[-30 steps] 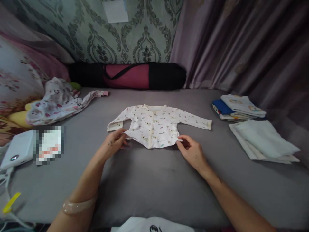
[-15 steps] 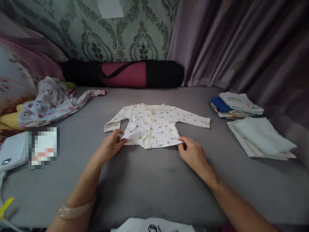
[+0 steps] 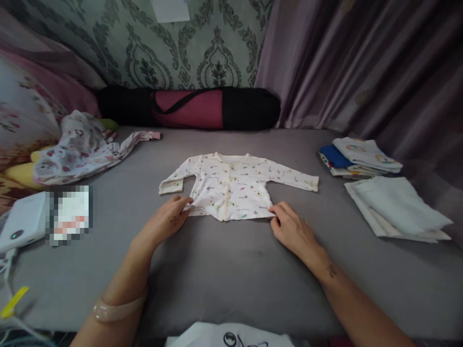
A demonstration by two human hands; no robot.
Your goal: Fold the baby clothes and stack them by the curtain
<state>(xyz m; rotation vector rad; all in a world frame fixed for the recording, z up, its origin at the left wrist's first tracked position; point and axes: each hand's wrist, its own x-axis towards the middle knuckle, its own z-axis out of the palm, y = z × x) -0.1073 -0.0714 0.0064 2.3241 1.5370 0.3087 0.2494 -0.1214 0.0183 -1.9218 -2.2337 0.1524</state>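
A small white baby shirt (image 3: 235, 185) with a tiny print lies flat on the grey bed surface (image 3: 224, 270), front up, both sleeves spread out. My left hand (image 3: 168, 221) pinches the shirt's lower left hem corner. At the lower right hem corner, my right hand (image 3: 291, 229) has its fingers curled on the cloth. Both hands rest low on the bed.
A crumpled printed garment (image 3: 77, 152) lies at the far left over yellow cushions. Folded clothes (image 3: 356, 156) and folded white cloths (image 3: 396, 207) are stacked at the right. A black-and-maroon rolled bag (image 3: 191, 108) lies along the wall. A white device (image 3: 23, 224) sits at the left edge.
The shirt's hem has been pulled flatter and straighter. Both hands stayed at the hem corners, shifting only slightly.
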